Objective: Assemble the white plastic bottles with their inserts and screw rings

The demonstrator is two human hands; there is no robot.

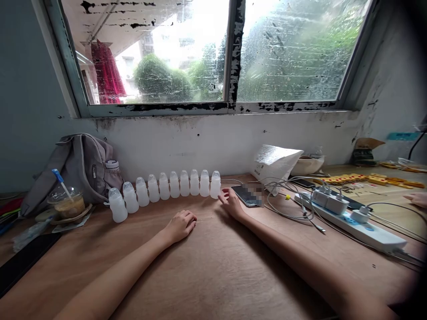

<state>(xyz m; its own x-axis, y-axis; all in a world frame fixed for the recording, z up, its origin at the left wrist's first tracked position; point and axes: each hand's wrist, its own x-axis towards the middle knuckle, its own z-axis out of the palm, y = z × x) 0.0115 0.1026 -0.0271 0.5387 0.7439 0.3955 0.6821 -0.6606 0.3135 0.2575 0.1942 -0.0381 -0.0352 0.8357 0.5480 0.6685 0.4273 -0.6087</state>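
The left hand (181, 226) hides its palm, and the right edge crops another person's hand (417, 199).

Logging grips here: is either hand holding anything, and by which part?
Nothing: left hand rests on brown wooden table, right hand beside the rightmost frosted white plastic bottle.

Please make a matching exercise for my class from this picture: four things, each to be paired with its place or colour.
Things
1. Left hand
2. Right hand
3. Power strip
4. Backpack

Places and colours
A. Grey, behind the drink cup
B. Right beside the bottle at the row's right end
C. White, with chargers plugged in
D. On the table, in front of the bottle row

Pairs: 1-D, 2-B, 3-C, 4-A
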